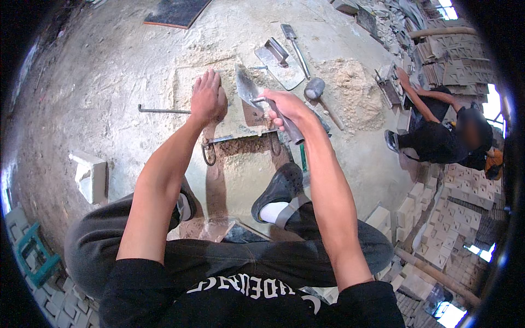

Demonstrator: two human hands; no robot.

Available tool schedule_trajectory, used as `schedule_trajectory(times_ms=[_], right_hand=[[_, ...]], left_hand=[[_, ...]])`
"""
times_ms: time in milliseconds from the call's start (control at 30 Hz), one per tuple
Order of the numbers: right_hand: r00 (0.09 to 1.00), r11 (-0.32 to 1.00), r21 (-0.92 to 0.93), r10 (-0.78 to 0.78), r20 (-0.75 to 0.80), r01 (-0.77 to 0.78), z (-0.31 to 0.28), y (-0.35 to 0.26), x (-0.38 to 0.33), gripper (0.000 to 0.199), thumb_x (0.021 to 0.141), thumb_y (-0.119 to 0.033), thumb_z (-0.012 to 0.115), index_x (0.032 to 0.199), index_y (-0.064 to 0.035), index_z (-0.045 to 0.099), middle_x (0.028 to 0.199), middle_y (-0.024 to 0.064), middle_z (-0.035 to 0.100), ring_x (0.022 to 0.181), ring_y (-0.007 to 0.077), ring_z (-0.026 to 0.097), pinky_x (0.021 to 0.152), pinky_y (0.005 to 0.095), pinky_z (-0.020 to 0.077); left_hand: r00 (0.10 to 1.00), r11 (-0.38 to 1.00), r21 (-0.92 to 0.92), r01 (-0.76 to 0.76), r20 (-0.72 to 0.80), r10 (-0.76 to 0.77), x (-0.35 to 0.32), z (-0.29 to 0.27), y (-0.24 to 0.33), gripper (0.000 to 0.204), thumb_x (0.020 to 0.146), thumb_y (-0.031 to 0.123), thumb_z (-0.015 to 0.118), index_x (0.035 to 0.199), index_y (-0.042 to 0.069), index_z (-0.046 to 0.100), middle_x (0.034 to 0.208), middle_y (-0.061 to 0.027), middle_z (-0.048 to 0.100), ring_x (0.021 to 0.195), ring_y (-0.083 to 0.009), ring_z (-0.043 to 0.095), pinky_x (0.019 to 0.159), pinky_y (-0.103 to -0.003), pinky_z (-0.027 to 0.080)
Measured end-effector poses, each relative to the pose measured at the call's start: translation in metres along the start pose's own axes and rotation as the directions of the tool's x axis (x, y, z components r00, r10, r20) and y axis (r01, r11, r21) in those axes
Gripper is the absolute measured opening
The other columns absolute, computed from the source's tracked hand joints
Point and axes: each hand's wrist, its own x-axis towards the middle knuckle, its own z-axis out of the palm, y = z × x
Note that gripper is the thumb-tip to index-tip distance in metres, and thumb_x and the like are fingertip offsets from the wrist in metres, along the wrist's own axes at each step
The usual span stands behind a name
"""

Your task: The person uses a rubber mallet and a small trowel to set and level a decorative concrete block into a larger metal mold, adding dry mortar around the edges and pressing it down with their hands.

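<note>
My left hand point(209, 98) lies with outstretched fingers on pale, crumbly sand-like material point(183, 90) in front of me. In my right hand point(287, 109) is a trowel, gripped round its handle; the metal blade point(247, 87) points away from me, tilted above the same patch. Just nearer than my hands runs the metal edge point(243, 135) of a flat mould-like piece, with a wire loop point(209, 154) hanging at its left. How far this piece reaches under the material is hidden.
Beyond my right hand lie a plastering float point(281, 65), a long-handled flat tool point(297, 49), a mallet point(322, 98) and a sandy heap point(350, 95). A metal rod point(164, 111) and pale block point(90, 176) are leftward. Another person point(443, 126) works at right, near stacked blocks point(448, 229).
</note>
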Motion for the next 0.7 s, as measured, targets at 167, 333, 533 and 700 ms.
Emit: schedule_trajectory(times_ms=[167, 333, 533, 700], right_hand=[[1.0, 0.997, -0.073, 0.021, 0.009, -0.02, -0.003, 0.018, -0.036, 0.037, 0.103, -0.04, 0.049, 0.125, -0.0126, 0.061, 0.06, -0.0042, 0.046, 0.04, 0.0073, 0.043, 0.035, 0.0265, 0.0361], [0.968, 0.998, -0.058, -0.02, -0.249, 0.006, -0.012, 0.064, -0.053, 0.038, 0.102, -0.039, 0.052, 0.124, -0.0082, 0.06, 0.057, -0.0006, 0.049, 0.037, 0.0105, 0.046, 0.034, 0.0297, 0.0374], [0.91, 0.907, -0.393, -0.283, -0.303, 0.151, -0.015, 0.041, -0.011, 0.04, 0.099, -0.036, 0.053, 0.111, -0.0003, 0.067, 0.06, 0.0113, 0.061, 0.042, 0.0225, 0.06, 0.047, 0.0376, 0.0488], [0.925, 0.765, -0.632, -0.319, -0.208, 0.122, -0.003, -0.005, 0.064, 0.038, 0.098, -0.032, 0.052, 0.107, 0.0017, 0.066, 0.073, 0.0183, 0.069, 0.048, 0.0269, 0.065, 0.055, 0.0416, 0.0535]], left_hand=[[0.994, 0.976, 0.203, -0.074, 0.089, 0.057, 0.005, 0.016, 0.022, 0.072, 0.101, 0.043, 0.032, 0.152, -0.008, 0.026, 0.161, -0.0256, 0.024, 0.151, -0.036, 0.021, 0.124, -0.046, 0.015], [0.97, 0.949, 0.246, -0.199, 0.191, 0.154, 0.033, 0.029, 0.057, 0.081, 0.101, 0.052, 0.027, 0.154, -0.008, 0.019, 0.162, -0.025, 0.019, 0.152, -0.0351, 0.016, 0.125, -0.046, 0.012], [0.998, 0.946, -0.318, -0.062, -0.045, 0.051, 0.065, 0.015, 0.031, 0.058, 0.099, 0.029, 0.047, 0.147, -0.002, 0.037, 0.152, -0.0276, 0.038, 0.141, -0.04, 0.039, 0.118, -0.045, 0.029], [0.978, 0.923, -0.341, -0.178, 0.043, 0.204, 0.102, 0.003, 0.037, 0.048, 0.099, 0.028, 0.046, 0.137, 0.001, 0.053, 0.149, -0.0236, 0.045, 0.141, -0.0387, 0.04, 0.117, -0.042, 0.033]])
